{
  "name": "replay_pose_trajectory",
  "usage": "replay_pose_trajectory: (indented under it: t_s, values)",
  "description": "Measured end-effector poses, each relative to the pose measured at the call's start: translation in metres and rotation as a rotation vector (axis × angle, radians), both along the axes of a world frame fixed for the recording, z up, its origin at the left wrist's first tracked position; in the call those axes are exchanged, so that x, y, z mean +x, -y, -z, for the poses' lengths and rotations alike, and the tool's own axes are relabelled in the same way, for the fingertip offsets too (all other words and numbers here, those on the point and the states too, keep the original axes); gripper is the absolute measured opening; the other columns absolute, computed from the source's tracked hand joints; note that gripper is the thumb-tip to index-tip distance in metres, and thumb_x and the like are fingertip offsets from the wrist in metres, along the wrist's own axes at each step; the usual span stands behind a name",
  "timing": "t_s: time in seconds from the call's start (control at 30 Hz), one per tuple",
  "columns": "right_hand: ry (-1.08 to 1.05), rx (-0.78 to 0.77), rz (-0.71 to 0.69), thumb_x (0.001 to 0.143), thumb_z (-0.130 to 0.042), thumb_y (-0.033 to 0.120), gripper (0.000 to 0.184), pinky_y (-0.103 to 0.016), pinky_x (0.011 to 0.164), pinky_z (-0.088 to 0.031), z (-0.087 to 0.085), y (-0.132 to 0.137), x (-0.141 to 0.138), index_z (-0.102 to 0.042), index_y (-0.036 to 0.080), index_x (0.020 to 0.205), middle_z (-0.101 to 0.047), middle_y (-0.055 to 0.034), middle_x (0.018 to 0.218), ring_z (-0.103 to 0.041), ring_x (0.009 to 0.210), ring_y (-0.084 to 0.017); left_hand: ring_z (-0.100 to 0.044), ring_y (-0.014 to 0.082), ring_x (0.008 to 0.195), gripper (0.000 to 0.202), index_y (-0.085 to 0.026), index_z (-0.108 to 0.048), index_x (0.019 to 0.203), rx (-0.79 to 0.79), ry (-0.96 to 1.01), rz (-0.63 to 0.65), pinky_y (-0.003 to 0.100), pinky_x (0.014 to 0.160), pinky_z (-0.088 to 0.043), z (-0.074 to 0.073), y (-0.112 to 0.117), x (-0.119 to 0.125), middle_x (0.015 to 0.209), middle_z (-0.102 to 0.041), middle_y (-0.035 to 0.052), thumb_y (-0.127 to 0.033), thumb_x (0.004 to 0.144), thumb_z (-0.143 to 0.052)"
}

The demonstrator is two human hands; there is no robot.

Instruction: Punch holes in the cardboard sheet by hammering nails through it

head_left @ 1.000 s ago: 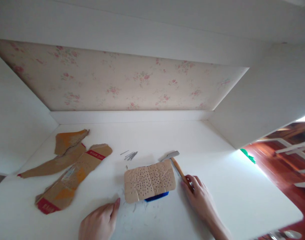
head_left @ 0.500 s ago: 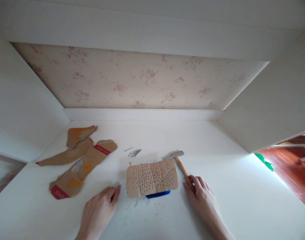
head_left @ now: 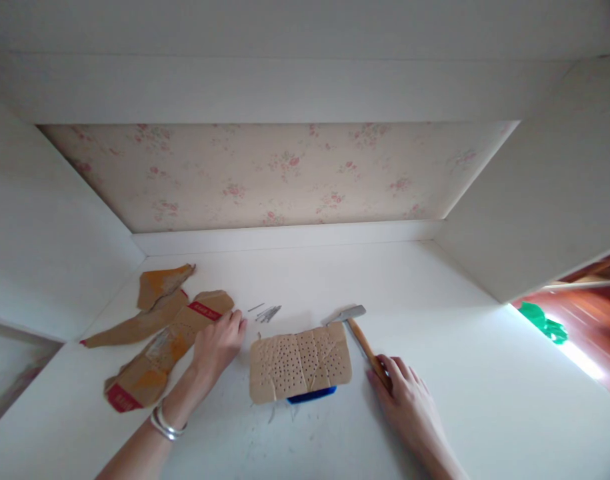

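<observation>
My right hand [head_left: 405, 400] is closed around the wooden handle of a hammer [head_left: 363, 341]. The hammer's metal head rests on the white surface beside the upper right corner of a cardboard piece [head_left: 299, 360] full of small holes. Under that piece, a blue object [head_left: 312, 395] shows only at the near edge. My left hand [head_left: 219, 341], with curled fingers, is just left of a small pile of nails [head_left: 269, 314], apart from them. Whether anything is inside its fingers is hidden. A silver bracelet [head_left: 167, 425] circles the left wrist.
Torn cardboard pieces [head_left: 155, 320] with red strips and tape lie on the left, partly behind my left hand. White side panels [head_left: 509, 200] and a back ledge [head_left: 295, 238] bound the surface [head_left: 385, 273]. Something green [head_left: 542, 322] is beyond the right edge.
My left hand has moved forward from beside the holed cardboard towards the nails, bringing the bracelet into view. The right hand keeps its hold on the hammer. The camera view has shifted slightly.
</observation>
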State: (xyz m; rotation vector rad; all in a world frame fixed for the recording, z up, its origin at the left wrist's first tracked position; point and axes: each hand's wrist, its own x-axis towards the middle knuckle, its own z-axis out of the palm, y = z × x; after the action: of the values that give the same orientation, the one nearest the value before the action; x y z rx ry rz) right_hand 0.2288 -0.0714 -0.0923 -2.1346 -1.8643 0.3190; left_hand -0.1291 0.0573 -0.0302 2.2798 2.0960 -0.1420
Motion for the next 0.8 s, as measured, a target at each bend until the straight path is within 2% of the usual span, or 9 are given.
replay_pose_trajectory:
  t_s: [0.27,0.47,0.57,0.67,0.8]
  values:
    - [-0.043,0.033,0.017,0.096,-0.044,0.044,0.031,-0.046,0.086,-0.048,-0.003,0.0,-0.001,-0.06,0.023,0.112,-0.069,-0.0088,0.108,-0.064,0.098,-0.03,-0.069,0.0257,0.09,0.033,-0.023,-0.06,0.118,-0.003,0.048,0.061,0.033,0.071,-0.049,0.0,-0.021,0.004,0.118,-0.063,0.0096,-0.036,0.1,-0.035]
    - [-0.021,0.022,0.013,0.096,-0.044,0.039,0.026,-0.041,0.087,-0.047,-0.012,0.001,-0.005,-0.059,0.025,0.113,-0.068,-0.0079,0.109,-0.064,0.099,-0.028,-0.069,0.0234,0.091,0.031,-0.02,-0.064,0.105,-0.004,0.127,0.084,0.03,0.072,-0.049,0.007,-0.03,0.002,0.112,-0.065,0.0091,-0.03,0.1,-0.035]
    - [-0.007,0.0,0.005,0.097,-0.043,0.039,0.027,-0.04,0.087,-0.047,-0.014,0.002,-0.005,-0.058,0.025,0.115,-0.068,-0.0082,0.109,-0.064,0.1,-0.028,-0.068,0.0245,0.095,0.03,-0.017,-0.062,0.104,0.028,0.174,0.061,0.03,0.074,-0.049,0.012,-0.026,-0.001,0.111,-0.066,0.0113,-0.028,0.101,-0.033]
    - [0.006,-0.028,0.002,0.099,-0.04,0.037,0.029,-0.04,0.084,-0.048,-0.017,0.002,-0.004,-0.057,0.023,0.117,-0.067,-0.0097,0.109,-0.065,0.098,-0.028,-0.067,0.0252,0.102,0.029,-0.017,-0.058,0.108,0.088,0.232,0.022,0.031,0.08,-0.049,0.01,-0.016,-0.005,0.111,-0.067,0.0115,-0.028,0.101,-0.032]
    - [0.017,-0.065,0.01,0.1,-0.039,0.034,0.024,-0.035,0.066,-0.048,-0.024,0.0,-0.003,-0.059,0.024,0.11,-0.067,-0.0083,0.102,-0.069,0.083,-0.026,-0.067,0.0253,0.103,0.031,-0.016,-0.053,0.113,0.207,0.346,-0.067,0.032,0.084,-0.05,-0.011,0.006,-0.01,0.113,-0.069,0.0124,-0.034,0.101,-0.03]
